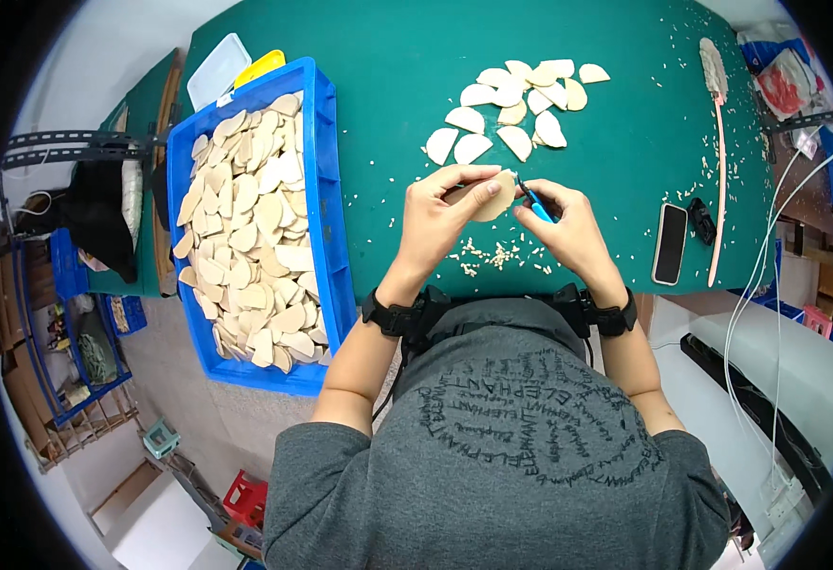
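Observation:
Above the near part of the green table, my left hand [442, 214] pinches a cream half-round foam pad [495, 201] between thumb and fingers. My right hand [568, 228] is closed on a small blue-handled cutter [538, 205], its dark tip touching the pad's right edge; whether it is scissors or nippers I cannot tell. Small cream scraps [500, 256] lie on the table just below both hands. Beyond them is a loose group of similar pads [516, 141], some overlapping.
A blue crate [327, 190] full of cream pads [246, 228] stands at my left. On the right lie a phone [670, 244], a small black object [700, 221] and a long pink-handled brush [719, 171]. Scraps dot the green table [397, 57]. White cables [768, 237] hang at far right.

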Available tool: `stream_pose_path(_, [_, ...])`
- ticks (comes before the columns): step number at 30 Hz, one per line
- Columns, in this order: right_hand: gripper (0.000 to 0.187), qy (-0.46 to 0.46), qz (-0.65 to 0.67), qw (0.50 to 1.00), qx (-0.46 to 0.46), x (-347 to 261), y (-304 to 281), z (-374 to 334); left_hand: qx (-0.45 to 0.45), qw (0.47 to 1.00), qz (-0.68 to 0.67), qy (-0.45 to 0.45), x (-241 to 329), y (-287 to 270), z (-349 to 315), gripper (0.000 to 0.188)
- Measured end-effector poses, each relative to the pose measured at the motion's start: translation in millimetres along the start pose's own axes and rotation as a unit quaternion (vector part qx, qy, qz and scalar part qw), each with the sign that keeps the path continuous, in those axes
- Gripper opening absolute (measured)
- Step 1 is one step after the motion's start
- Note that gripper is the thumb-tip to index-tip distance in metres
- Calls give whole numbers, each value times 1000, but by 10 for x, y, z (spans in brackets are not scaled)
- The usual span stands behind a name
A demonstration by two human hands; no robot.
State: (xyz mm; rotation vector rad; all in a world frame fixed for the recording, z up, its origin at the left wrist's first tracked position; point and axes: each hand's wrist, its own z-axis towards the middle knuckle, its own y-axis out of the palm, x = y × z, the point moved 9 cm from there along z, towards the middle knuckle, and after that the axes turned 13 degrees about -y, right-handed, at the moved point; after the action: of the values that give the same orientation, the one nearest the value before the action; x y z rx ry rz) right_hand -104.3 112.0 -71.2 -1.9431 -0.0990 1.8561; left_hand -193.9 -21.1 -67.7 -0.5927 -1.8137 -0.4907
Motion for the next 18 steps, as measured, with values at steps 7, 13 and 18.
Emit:
stream_pose_path(7, [27,-28,12,999,-23,-95,116,37,58,997,33,46,67,-137,-134,19])
stream_pose_path(13, [24,-40,11,999,-25,-88,131,51,78,990,91,79,175,-186,-189,20])
stream_pose_path(18, [22,-44,-2,999,-28,-61,120,61,56,988,129,66,174,-162,-171,20])
